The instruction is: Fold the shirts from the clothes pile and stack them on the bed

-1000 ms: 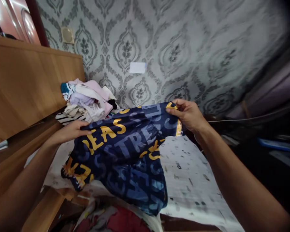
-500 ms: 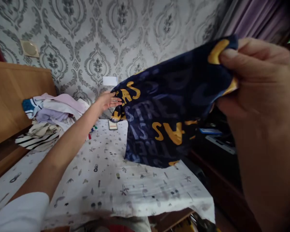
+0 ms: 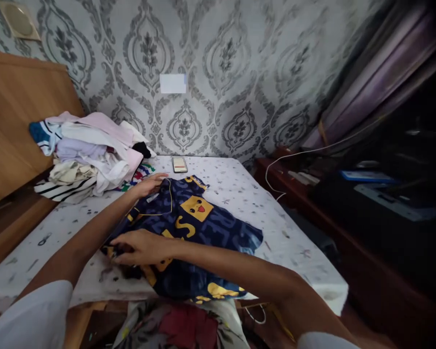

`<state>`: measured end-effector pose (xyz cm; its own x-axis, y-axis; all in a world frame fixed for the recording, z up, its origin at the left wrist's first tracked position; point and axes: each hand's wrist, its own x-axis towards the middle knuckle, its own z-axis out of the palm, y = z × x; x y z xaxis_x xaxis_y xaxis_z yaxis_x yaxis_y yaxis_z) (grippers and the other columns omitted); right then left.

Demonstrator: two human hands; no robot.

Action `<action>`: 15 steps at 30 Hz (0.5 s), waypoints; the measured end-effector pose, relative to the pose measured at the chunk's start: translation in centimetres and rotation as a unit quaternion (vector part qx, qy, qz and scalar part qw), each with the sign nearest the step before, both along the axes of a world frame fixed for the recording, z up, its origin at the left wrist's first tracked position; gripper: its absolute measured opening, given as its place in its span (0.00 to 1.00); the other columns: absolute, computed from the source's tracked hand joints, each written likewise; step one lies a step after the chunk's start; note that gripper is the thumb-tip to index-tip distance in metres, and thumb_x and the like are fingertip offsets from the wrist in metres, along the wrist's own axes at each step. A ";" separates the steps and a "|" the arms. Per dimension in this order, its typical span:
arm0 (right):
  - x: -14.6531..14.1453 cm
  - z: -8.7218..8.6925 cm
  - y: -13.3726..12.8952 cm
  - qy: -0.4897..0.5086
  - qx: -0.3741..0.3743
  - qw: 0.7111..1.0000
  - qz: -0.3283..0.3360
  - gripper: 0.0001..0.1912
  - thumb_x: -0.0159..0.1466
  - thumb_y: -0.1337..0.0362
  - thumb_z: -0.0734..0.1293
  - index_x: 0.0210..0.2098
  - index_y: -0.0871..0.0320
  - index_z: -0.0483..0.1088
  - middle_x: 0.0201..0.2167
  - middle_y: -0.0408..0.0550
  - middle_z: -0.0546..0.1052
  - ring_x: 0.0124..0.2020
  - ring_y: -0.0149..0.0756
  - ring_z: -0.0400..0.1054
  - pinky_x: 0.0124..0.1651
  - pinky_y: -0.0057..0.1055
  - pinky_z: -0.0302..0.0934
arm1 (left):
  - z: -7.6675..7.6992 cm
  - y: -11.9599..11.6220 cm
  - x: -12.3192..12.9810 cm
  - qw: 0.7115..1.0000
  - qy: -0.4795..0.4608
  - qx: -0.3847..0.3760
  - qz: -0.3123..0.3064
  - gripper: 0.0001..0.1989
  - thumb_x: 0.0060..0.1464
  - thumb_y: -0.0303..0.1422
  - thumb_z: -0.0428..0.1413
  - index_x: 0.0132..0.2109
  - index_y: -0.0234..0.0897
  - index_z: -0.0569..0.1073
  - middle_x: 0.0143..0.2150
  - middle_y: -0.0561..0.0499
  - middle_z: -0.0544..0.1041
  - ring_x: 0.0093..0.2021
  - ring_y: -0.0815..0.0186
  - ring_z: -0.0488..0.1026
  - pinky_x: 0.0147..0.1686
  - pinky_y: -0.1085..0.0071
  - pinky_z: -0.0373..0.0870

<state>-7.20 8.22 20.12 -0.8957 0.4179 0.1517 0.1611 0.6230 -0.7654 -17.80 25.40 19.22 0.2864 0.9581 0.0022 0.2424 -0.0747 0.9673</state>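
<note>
A navy T-shirt (image 3: pixel 218 228) with yellow letters and a smiling yellow face lies spread on the patterned white cloth (image 3: pixel 305 271). Its collar is toward the left and its hem toward the right. My left hand (image 3: pixel 150 185) rests at the far shoulder beside the collar, fingers stretched out and touching the fabric. Across the near side of the shirt reaches my right hand (image 3: pixel 141 246), with thumb and fingers around the bunched near sleeve. My right forearm covers part of the shirt's lower front.
A heap of clothes (image 3: pixel 94 150) lies at the left by a wooden board (image 3: pixel 22 111). Behind the shirt is a phone-like device (image 3: pixel 179 165). A white cable (image 3: pixel 312 150) hangs over dark furniture at the right. The patterned wall (image 3: pixel 221 72) closes off the back.
The shirt was held up in the air between both hands and now lies flat on the cloth. My right hand moved from the upper right to the near sleeve; my left hand came down.
</note>
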 end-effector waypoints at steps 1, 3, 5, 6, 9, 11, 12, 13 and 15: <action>0.8 -0.2 0.8 -0.003 0.011 1.000 0.026 0.19 0.64 0.61 0.71 0.53 0.62 0.73 0.44 0.50 0.80 0.40 0.34 0.74 0.41 0.25 0.65 | -0.4 -0.1 -1.2 1.000 0.013 -0.012 0.019 0.21 0.50 0.35 0.63 0.51 0.35 0.73 0.42 0.46 0.77 0.41 0.60 0.76 0.37 0.68 0.73; 3.0 0.1 3.4 0.006 0.045 0.999 -0.010 0.17 0.67 0.60 0.68 0.54 0.59 0.73 0.49 0.50 0.79 0.44 0.34 0.74 0.47 0.27 0.65 | -0.5 -0.8 -3.8 0.997 0.035 -0.024 0.059 0.25 0.47 0.37 0.63 0.53 0.37 0.71 0.43 0.47 0.76 0.42 0.59 0.75 0.35 0.69 0.72; 6.1 0.8 7.5 -0.032 0.092 0.981 -0.170 0.13 0.70 0.62 0.64 0.51 0.55 0.75 0.48 0.47 0.79 0.48 0.34 0.73 0.52 0.29 0.64 | -0.2 -2.5 -6.6 0.991 0.100 -0.003 0.089 0.26 0.46 0.44 0.61 0.51 0.38 0.70 0.42 0.47 0.75 0.43 0.58 0.74 0.34 0.69 0.70; 7.7 1.1 9.9 -0.084 0.116 0.945 -0.294 0.13 0.70 0.62 0.63 0.50 0.54 0.75 0.49 0.47 0.78 0.49 0.35 0.72 0.53 0.29 0.63 | 0.0 -3.9 -7.8 0.983 0.151 0.016 0.099 0.27 0.46 0.47 0.61 0.50 0.38 0.71 0.41 0.47 0.75 0.42 0.57 0.74 0.34 0.68 0.70; 12.3 1.2 16.7 -0.193 0.118 0.834 -0.504 0.18 0.70 0.60 0.62 0.56 0.60 0.71 0.57 0.61 0.71 0.54 0.46 0.68 0.54 0.39 0.62 | 0.3 -9.0 -10.6 0.941 0.321 0.034 0.099 0.29 0.45 0.57 0.57 0.45 0.38 0.71 0.36 0.49 0.76 0.37 0.56 0.74 0.34 0.66 0.68; 14.5 0.2 19.6 -0.226 0.099 0.800 -0.547 0.20 0.67 0.56 0.65 0.52 0.64 0.72 0.57 0.67 0.68 0.54 0.53 0.67 0.53 0.44 0.62 | 0.0 -12.7 -11.4 0.915 0.396 -0.008 0.080 0.27 0.45 0.59 0.56 0.38 0.40 0.71 0.31 0.50 0.76 0.33 0.56 0.73 0.32 0.66 0.66; 15.2 -0.5 20.5 -0.236 0.090 0.791 -0.557 0.20 0.65 0.54 0.67 0.49 0.64 0.73 0.55 0.67 0.68 0.54 0.55 0.66 0.53 0.46 0.62 | -0.2 -14.3 -11.6 0.903 0.422 -0.020 0.075 0.26 0.45 0.59 0.55 0.34 0.41 0.70 0.29 0.50 0.75 0.32 0.56 0.73 0.31 0.66 0.64; 15.6 -1.3 21.0 -0.241 0.085 0.786 -0.563 0.19 0.64 0.54 0.68 0.45 0.63 0.74 0.54 0.66 0.69 0.54 0.55 0.66 0.53 0.45 0.61 | -0.5 -15.7 -11.7 0.895 0.440 -0.028 0.075 0.24 0.45 0.58 0.55 0.31 0.41 0.68 0.28 0.51 0.75 0.32 0.57 0.72 0.30 0.66 0.63; 15.9 -2.9 21.1 -0.234 0.086 0.785 -0.568 0.13 0.62 0.57 0.69 0.40 0.61 0.75 0.51 0.61 0.71 0.54 0.53 0.65 0.52 0.42 0.61 | -0.8 -17.6 -11.6 0.892 0.443 -0.027 0.091 0.21 0.45 0.55 0.54 0.27 0.41 0.66 0.27 0.52 0.73 0.31 0.58 0.71 0.30 0.67 0.62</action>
